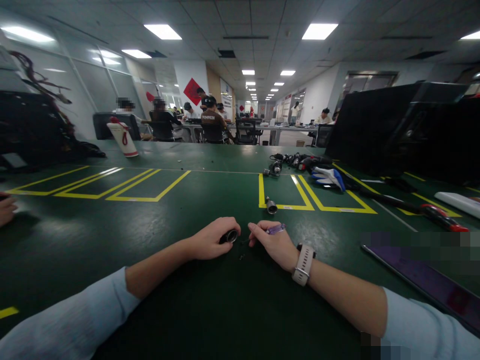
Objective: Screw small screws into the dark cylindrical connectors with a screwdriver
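My left hand is closed around a dark cylindrical metal part, its round open end facing right. Close beside it, my right hand pinches a small screwdriver with a purple see-through handle. The thin tip points left, just short of the cylindrical part; whether they touch I cannot tell. A few tiny dark pieces lie on the green tabletop below the gap between my hands. Beyond my right hand, a cup-shaped metal part with a narrow neck rests at a yellow tape line.
Farther back on the right lie dark metal parts with cables and a blue-and-white glove. A red-and-black handled tool and a dark flat device are at right. A white cup stands back left; another person's hand shows at the left edge.
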The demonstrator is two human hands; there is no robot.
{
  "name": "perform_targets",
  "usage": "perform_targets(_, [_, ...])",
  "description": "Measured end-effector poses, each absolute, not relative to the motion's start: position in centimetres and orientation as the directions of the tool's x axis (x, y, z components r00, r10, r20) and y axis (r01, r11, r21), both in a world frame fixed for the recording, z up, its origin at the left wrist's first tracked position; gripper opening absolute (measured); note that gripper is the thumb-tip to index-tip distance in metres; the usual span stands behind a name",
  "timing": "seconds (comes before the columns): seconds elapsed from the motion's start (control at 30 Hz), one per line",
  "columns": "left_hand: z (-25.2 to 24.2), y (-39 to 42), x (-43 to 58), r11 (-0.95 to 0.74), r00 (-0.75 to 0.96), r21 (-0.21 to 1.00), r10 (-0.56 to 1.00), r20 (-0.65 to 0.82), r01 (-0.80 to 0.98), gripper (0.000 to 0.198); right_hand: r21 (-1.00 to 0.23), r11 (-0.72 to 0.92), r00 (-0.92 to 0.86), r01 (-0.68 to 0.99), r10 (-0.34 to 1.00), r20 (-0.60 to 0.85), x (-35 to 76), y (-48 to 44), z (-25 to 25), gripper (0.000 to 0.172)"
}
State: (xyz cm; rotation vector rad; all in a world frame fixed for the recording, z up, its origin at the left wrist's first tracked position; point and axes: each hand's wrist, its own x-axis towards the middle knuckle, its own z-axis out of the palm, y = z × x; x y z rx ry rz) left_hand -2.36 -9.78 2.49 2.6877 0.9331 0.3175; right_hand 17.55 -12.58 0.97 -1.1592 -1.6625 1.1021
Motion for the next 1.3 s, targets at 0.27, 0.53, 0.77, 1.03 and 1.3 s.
perform_targets(0.27, [2.2,-9.6,-2.0,-0.748,0.754,0.331,0.642,0.138,0.576,0.020,-0.935,0.194,-0.194,0.297,0.971,0.140,17.3,-12.4,1.0,0.033])
perform_targets(0.53, [2.1,-9.3,-1.3,-0.749,0.771,0.377,0.624,0.126,0.544,0.023,-0.951,0.181,-0.198,0.249,0.971,0.133,17.2,-12.2,0.7,0.032])
perform_targets(0.77, [2.4,-9.6,-0.7,-0.731,0.759,0.387,0.642,0.111,0.562,0.018,-0.969,0.177,-0.014,0.174,0.984,0.178,17.3,-11.6,0.1,0.034])
perform_targets(1.03, [2.2,-9.5,-0.8,-0.728,0.753,0.394,0.646,0.123,0.560,0.017,-0.967,0.141,-0.021,0.211,0.990,0.139,17.1,-11.6,0.2,0.033])
perform_targets(1.3, [2.4,-9.9,-1.2,-0.693,0.727,0.443,0.675,0.124,0.569,0.025,-0.921,0.107,0.005,0.374,0.993,0.118,17.0,-11.8,1.3,0.035])
